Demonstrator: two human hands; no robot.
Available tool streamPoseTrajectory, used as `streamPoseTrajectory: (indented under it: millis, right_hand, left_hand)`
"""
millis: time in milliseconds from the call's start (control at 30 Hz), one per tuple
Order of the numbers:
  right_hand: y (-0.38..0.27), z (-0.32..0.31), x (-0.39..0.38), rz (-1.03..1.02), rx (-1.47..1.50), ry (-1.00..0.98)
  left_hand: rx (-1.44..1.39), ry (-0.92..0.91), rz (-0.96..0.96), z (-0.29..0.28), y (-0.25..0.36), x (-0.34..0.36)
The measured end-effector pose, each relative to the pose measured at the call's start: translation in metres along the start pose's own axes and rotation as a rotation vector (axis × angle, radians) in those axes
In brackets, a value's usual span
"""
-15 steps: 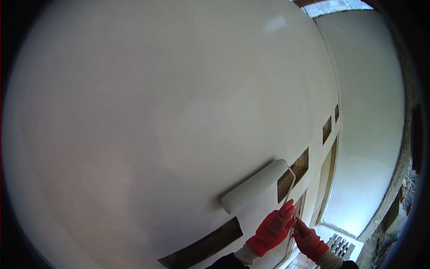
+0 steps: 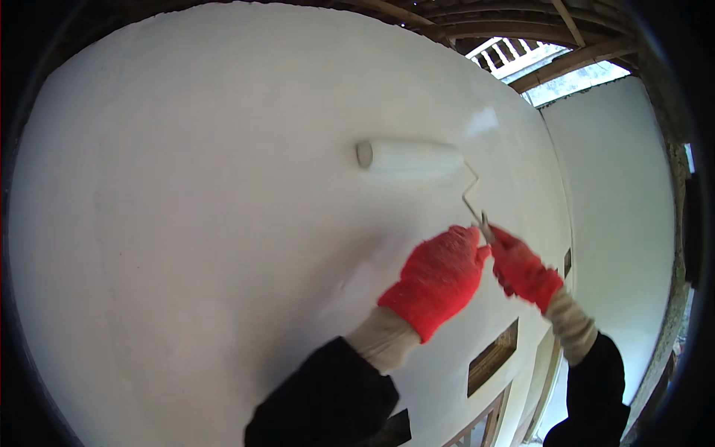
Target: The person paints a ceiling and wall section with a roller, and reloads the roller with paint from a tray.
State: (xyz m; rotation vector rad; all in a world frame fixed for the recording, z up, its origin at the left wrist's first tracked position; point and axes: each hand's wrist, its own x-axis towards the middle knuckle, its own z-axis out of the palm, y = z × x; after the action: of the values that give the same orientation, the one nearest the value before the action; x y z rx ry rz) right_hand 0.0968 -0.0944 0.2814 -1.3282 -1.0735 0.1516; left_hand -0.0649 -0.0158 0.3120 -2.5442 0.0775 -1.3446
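Note:
A white paint roller [image 2: 417, 156] lies against the pale wall [image 2: 223, 208], its sleeve almost level. From the sleeve's right end a bent wire frame runs down to a handle between my hands. My left hand [image 2: 439, 279], in a red glove with a beige cuff, is closed at the handle; its fingertips are mostly hidden. My right hand [image 2: 521, 264], gloved the same way, is wrapped round the handle from the right. Both forearms wear black sleeves.
Rectangular recesses, one a brown opening [image 2: 493, 359], sit low in the wall. A second pale wall [image 2: 622, 194] meets it at a corner on the right. Overhead are wooden roof beams [image 2: 514, 30] and a white railing [image 2: 506, 56]. A window frame [image 2: 480, 426] shows at the bottom.
The roller has moved up the wall with both hands, and its sleeve has turned from slanted to nearly level. My left fingers have closed in. The view has shifted upward, showing the roof.

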Motion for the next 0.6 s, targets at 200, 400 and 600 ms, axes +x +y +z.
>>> streamPoseTrajectory:
  millis: [200,400,600]
  right_hand:
    - [-0.055,-0.016,0.109,-0.266,-0.040,-0.038]
    - [-0.142,-0.009,0.220,-0.398,0.107,-0.050]
    - [-0.230,0.029,0.287,-0.446,0.298,0.023]
  left_hand:
    - [0.279,-0.041,0.001,-0.045,-0.039,-0.015]
    - [0.523,-0.153,-0.133,-0.089,-0.057,-0.026]
    - [0.668,-0.131,-0.123,-0.111,-0.074,-0.027]
